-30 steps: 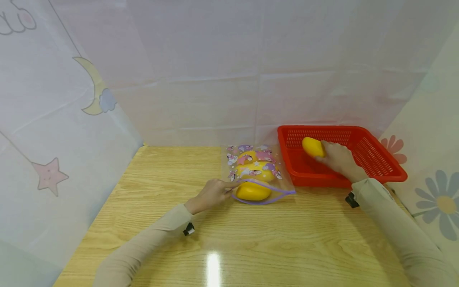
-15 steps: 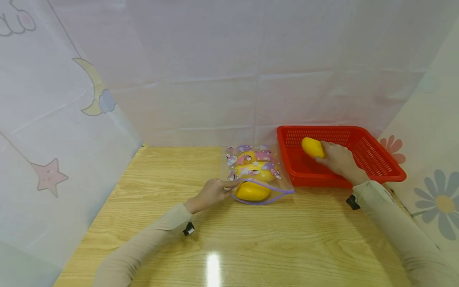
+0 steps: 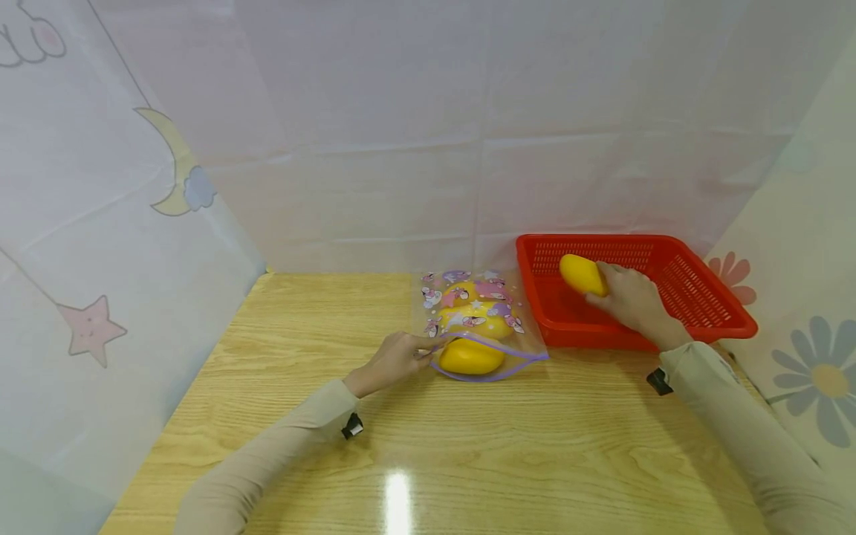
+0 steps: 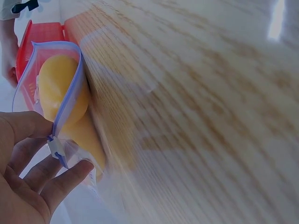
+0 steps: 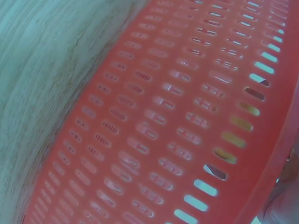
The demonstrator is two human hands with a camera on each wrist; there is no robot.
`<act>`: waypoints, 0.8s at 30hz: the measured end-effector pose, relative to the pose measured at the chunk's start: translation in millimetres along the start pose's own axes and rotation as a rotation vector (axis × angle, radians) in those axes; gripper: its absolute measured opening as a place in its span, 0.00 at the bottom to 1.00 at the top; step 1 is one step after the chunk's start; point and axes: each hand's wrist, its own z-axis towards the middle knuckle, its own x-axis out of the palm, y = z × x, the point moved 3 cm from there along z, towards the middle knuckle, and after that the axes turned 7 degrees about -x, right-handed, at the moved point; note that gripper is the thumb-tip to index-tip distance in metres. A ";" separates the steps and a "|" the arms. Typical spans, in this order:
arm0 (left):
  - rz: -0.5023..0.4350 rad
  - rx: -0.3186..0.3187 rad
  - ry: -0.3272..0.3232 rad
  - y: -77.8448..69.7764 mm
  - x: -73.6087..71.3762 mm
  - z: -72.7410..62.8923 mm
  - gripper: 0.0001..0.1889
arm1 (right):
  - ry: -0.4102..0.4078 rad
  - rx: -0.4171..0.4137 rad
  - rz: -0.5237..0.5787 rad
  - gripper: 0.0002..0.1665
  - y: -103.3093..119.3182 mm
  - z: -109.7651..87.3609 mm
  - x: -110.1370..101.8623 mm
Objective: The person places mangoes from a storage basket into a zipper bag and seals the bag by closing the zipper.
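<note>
Beige-sleeved, the left hand (image 3: 394, 362) is seen pinching the left corner of the bag's (image 3: 537, 358) mouth, below frame centre. Up and right of that mouth, within the basket's (image 3: 595, 338) outline, the mango (image 3: 580, 274) is gripped by the right hand (image 3: 628, 299), its long axis slanting down rightward, free end upper left.

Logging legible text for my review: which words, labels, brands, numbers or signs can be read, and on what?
None can be read.
Zip bag: cartoon prints; any lettering there is too small to read.
Mangoes, red plastic basket: no text visible.
Backdrop: drawings only, no words visible.
</note>
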 end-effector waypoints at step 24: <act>-0.014 -0.019 0.003 -1.5 -1.0 -0.7 0.23 | -0.055 -0.015 0.017 0.39 22.6 -1.1 -8.9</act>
